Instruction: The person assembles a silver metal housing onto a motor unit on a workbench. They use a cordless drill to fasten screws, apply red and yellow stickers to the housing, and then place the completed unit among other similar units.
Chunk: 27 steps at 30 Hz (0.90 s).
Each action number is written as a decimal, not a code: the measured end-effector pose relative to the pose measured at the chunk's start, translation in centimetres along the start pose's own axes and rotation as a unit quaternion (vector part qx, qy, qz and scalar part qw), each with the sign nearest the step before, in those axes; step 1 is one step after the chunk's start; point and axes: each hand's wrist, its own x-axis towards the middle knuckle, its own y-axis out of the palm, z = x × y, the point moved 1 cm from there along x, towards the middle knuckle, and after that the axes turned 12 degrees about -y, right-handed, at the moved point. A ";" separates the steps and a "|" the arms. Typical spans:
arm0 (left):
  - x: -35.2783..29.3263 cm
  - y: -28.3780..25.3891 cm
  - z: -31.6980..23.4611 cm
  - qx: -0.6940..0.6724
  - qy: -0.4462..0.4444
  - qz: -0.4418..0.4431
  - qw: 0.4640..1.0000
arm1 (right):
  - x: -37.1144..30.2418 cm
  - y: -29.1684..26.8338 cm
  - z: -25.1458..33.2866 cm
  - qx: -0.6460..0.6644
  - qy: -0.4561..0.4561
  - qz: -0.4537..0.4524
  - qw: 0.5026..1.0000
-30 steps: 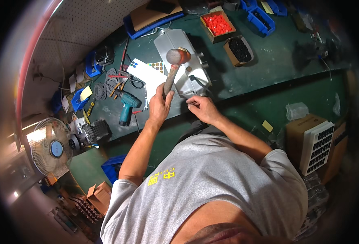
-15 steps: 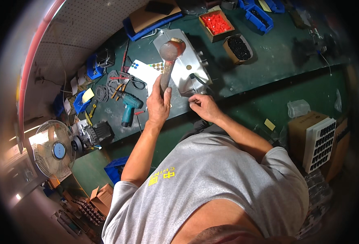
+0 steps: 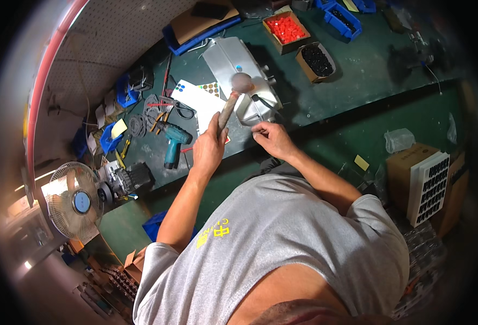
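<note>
My left hand (image 3: 209,149) is closed round the wooden handle of a mallet (image 3: 228,111). The mallet's rounded, worn brownish head is over the near part of a silver metal housing (image 3: 227,57); I cannot tell whether it touches. My right hand (image 3: 274,139) is closed at the housing's near end, fingertips pinched; what they hold, if anything, is hidden. Just beyond them, a thin metal rod and a black piece (image 3: 259,101) show against the housing. A small blue round sticker (image 3: 239,68) is on its top. White sheets with coloured round stickers (image 3: 209,88) lie to its left.
A teal cordless drill (image 3: 175,143), pliers (image 3: 160,123) and coiled grey straps (image 3: 137,123) lie at the left of the green bench. Boxes of red caps (image 3: 285,28) and black parts (image 3: 317,59) stand beyond, to the right. A fan (image 3: 76,200) stands left.
My left hand has swung the mallet head down and right toward the near part of the housing. The blue sticker on the housing now shows. My right hand has stayed nearly in place.
</note>
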 end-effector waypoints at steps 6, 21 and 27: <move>-0.6 -1.4 -1.3 -0.036 0.018 -0.004 0.999 | 0.4 0.0 -0.7 0.006 -0.004 -0.007 1.000; -1.2 -0.5 -0.1 0.046 -0.017 0.051 0.998 | 0.7 -0.4 -0.1 -0.004 0.007 -0.012 1.000; -1.4 -0.9 0.4 -0.010 0.010 0.021 1.000 | 0.4 -0.3 -0.8 -0.012 0.014 -0.006 1.000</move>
